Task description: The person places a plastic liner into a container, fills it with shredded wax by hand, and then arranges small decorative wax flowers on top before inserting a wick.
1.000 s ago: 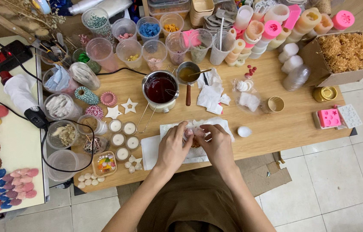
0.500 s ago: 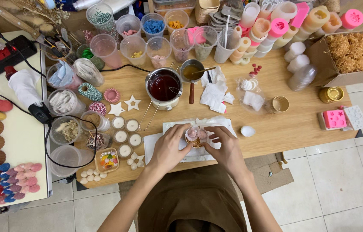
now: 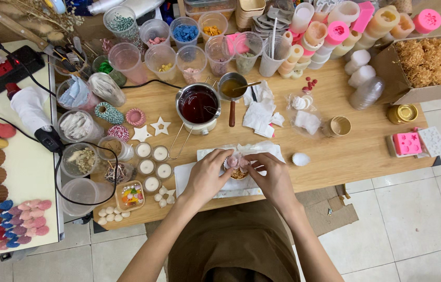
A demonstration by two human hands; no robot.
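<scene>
A cluttered wooden tabletop (image 3: 366, 149) stands on a pale tiled floor, crowded with candle-making supplies. At its near edge lies a white paper sheet (image 3: 192, 175), and over it both hands meet around a small pale-pink flower-shaped piece (image 3: 237, 163), likely wax, sitting on a little brownish base. The left hand (image 3: 206, 177) curls around it from the left, fingers closed against its side; the right hand (image 3: 273, 176) pinches it from the right with narrowed fingertips. How the petals lie between the fingers is too small to tell.

Behind the hands a metal melting pot (image 3: 198, 106) holds dark red liquid, and just beside it a small ladle (image 3: 232, 87) holds amber liquid. To the left of the paper stand several small round tealight candles (image 3: 151, 160), already filled and white, with wooden star cutouts (image 3: 160, 126) and spools of twine (image 3: 109, 113) near them. Rows of plastic cups (image 3: 192, 55) with beads and coloured bits line the far edge, and pale cylindrical moulds (image 3: 312, 39) stand further right. A cardboard box (image 3: 428, 65) of tan shredded filling sits at the far right, with a pink silicone mould (image 3: 407, 143) nearer.

Judging from this, the wax is melted and a batch of plain tealights is poured, so the preparation looks done. The decorative flower piece appears midway through shaping or assembly, with finishing of it seemingly left to do.
</scene>
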